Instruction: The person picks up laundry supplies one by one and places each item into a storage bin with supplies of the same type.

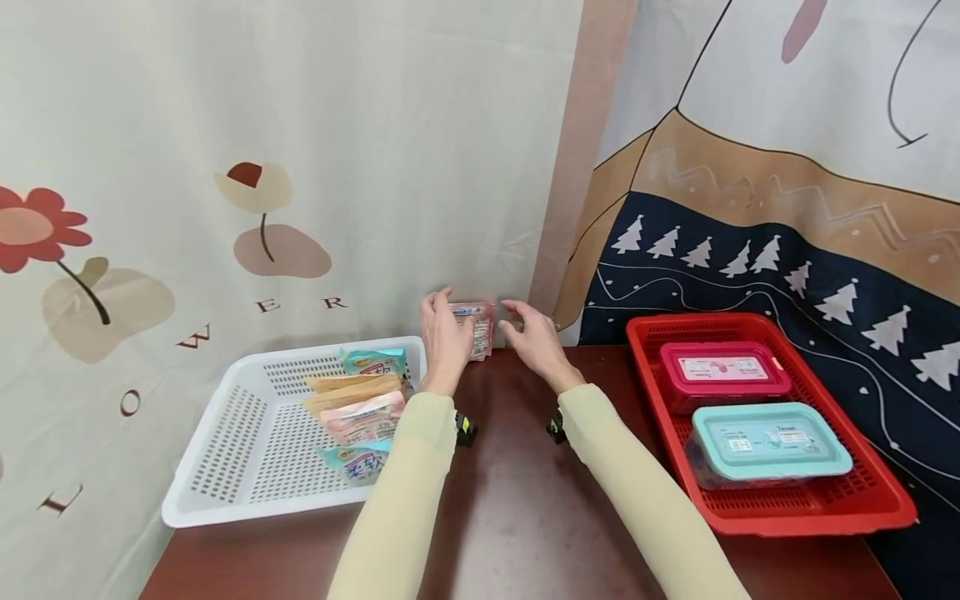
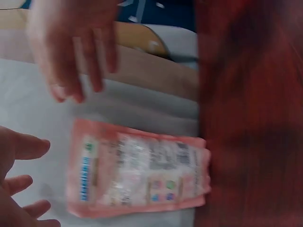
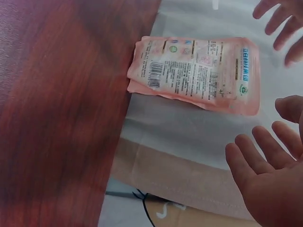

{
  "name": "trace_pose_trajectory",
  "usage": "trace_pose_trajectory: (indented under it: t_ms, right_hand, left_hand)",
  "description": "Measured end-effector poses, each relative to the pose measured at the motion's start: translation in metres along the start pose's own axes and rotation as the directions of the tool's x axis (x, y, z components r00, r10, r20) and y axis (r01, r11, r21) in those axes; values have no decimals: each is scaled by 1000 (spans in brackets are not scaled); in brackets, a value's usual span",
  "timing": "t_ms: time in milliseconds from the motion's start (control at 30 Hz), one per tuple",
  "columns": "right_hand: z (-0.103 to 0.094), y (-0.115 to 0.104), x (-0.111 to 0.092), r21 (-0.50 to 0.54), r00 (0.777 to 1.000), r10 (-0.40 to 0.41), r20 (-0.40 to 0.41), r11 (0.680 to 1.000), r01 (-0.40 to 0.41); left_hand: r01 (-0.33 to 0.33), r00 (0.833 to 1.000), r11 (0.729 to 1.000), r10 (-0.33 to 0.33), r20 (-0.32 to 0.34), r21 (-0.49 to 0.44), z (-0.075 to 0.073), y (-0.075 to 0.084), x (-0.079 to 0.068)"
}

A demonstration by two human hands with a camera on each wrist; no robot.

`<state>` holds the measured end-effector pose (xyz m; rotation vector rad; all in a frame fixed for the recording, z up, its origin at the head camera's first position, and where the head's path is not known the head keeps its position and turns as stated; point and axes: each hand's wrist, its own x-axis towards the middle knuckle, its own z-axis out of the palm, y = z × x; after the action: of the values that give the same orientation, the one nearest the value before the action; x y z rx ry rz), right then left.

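A pink printed packet [image 1: 483, 327] stands upright at the back of the table, leaning on the pale curtain. A second pink edge shows just behind its lower end in the right wrist view, where the packet [image 3: 199, 75] turns its barcode side to the camera. My left hand [image 1: 447, 340] is at the packet's left side, overlapping it in the head view, with fingers apart and relaxed. On the other side my right hand [image 1: 536, 342] hovers a little away from the packet, its fingers loosely bent and holding nothing. Both wrist views show a gap between the packet and the hands.
To the left is a white basket [image 1: 258, 508] with several upright packets [image 1: 363, 417] in pink, teal and tan. A red basket [image 1: 795, 523] on the right holds a pink-lidded box [image 1: 723, 371] and a teal-lidded box [image 1: 772, 442]. The curtain [image 1: 420, 167] hangs behind the table.
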<state>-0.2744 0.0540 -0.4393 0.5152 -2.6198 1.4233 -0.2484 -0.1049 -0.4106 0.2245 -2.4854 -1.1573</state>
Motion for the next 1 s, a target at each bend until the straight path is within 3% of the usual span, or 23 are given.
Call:
trace_pose_trajectory:
  t_ms: [200,367,633,800,1000]
  right_hand:
    - [12,-4,14,-36,999,4,36,999,-3]
    - [18,-5,23,-52,998,32,45,998,-30]
    - [26,-3,31,-74,997,39,61,997,-35]
    - [26,1,30,-118,999,21,29,993,-18]
    - [23,9,21,-132,999,-36,-26,991,32]
  left_hand:
    - [-11,1000,998,11,5,54,10,-15,8]
    - [41,999,999,-41,-21,24,12,-21,13]
    - [132,991,990,-132,-2,-45,21,-26,13]
    - [125,989,986,-133,-70,-111,28,-26,7]
    - [72,989,993,-84,-122,-95,29,-25,-1]
